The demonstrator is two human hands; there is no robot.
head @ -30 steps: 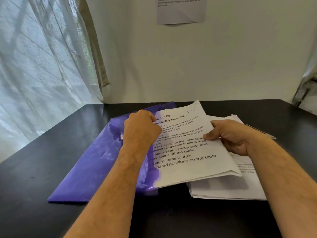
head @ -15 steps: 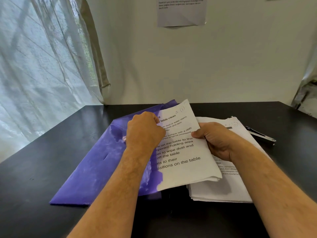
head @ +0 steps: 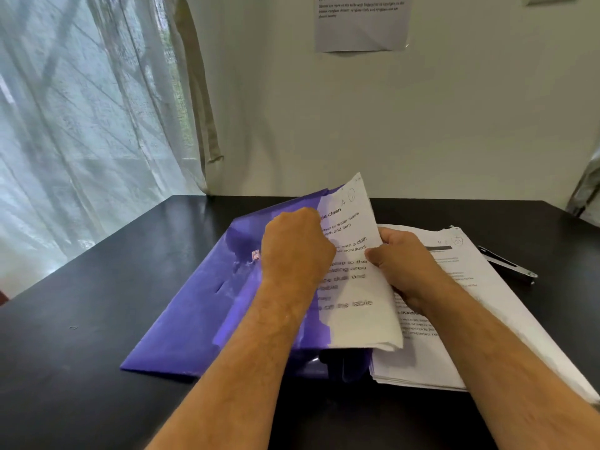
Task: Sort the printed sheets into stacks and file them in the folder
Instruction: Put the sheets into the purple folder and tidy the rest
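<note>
A translucent purple folder (head: 201,306) lies on the black table (head: 81,368), left of centre. My left hand (head: 297,251) grips the folder's upper flap at its right edge and holds it lifted. My right hand (head: 404,264) grips the right edge of a thin bundle of printed sheets (head: 357,280), whose left part sits under the purple flap, inside the folder. The bundle's right side bends upward. Another stack of printed sheets (head: 454,319) lies flat on the table to the right, partly under my right forearm.
A black clip with a metal end (head: 509,266) lies on the table beyond the flat stack. A printed notice (head: 360,22) hangs on the white wall behind. A sheer curtain (head: 81,125) covers the window on the left.
The bundle has slid leftward, deeper into the folder, so less printed text shows. My right hand moved left with it, and the bundle's right edge curled upward.
</note>
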